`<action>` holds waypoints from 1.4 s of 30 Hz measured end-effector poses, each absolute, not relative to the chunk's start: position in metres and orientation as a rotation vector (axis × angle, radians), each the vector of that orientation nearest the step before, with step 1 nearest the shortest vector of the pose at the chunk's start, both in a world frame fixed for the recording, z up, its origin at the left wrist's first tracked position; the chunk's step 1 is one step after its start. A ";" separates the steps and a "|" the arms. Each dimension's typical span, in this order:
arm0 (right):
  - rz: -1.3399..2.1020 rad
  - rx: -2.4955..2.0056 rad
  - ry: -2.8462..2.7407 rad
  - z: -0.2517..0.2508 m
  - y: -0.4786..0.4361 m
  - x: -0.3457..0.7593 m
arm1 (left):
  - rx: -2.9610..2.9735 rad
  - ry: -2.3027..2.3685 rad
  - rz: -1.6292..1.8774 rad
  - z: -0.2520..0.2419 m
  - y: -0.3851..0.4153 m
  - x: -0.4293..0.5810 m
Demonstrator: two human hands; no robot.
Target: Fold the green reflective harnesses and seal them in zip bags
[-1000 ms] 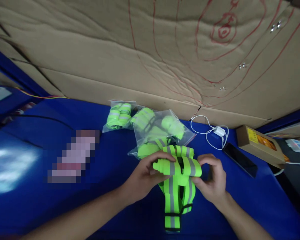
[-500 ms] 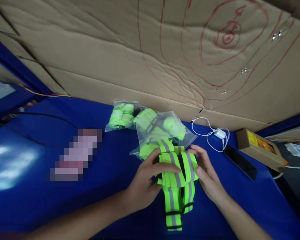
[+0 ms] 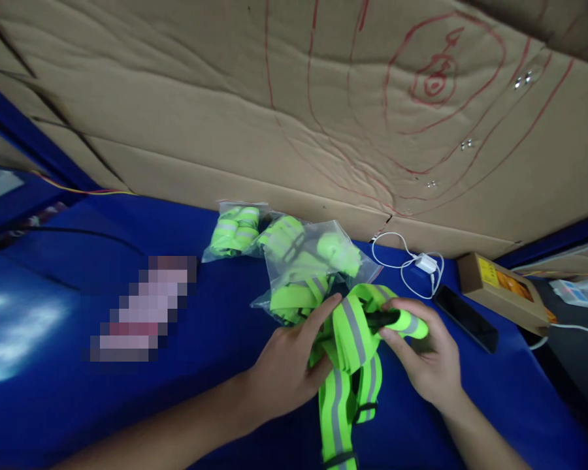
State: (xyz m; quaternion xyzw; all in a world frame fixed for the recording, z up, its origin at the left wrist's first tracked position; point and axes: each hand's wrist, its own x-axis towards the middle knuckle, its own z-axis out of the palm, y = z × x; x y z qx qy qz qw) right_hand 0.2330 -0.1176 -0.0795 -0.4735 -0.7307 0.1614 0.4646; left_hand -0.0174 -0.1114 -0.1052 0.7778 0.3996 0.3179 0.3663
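A bundle of neon green straps (image 3: pixel 350 333) with grey stripes and black buckles is held between both hands, its loose ends hanging toward the near edge. My left hand (image 3: pixel 294 359) grips the bundle's left side, thumb and fingers around the folded layers. At its right side, my right hand (image 3: pixel 428 346) pinches a folded loop and a black piece. Just beyond the hands lie clear plastic bags (image 3: pixel 316 251) with more green straps inside, and one more filled bag (image 3: pixel 235 230) sits to their left.
On the blue table (image 3: pixel 215 313) are a white charger with cable (image 3: pixel 426 263), a black phone (image 3: pixel 465 318) and a small cardboard box (image 3: pixel 502 294) at the right. A blurred-out item (image 3: pixel 144 310) lies left. Behind stands a cardboard wall (image 3: pixel 200 98) with red drawings.
My right hand has moved right, pulling a loop outward from the bundle. The fingers of my left hand have shifted on the straps. The view has moved slightly.
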 end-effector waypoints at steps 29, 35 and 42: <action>1.237 -1.160 -1.537 -0.077 -0.121 0.230 | 2.318 0.893 1.046 -0.089 -0.112 -0.014; 1.148 -1.160 -1.699 -0.069 -0.122 0.226 | 2.221 0.910 1.036 -0.083 -0.113 -0.017; 1.395 -1.194 -1.684 -0.068 -0.123 0.231 | 2.434 1.007 1.123 -0.087 -0.113 -0.012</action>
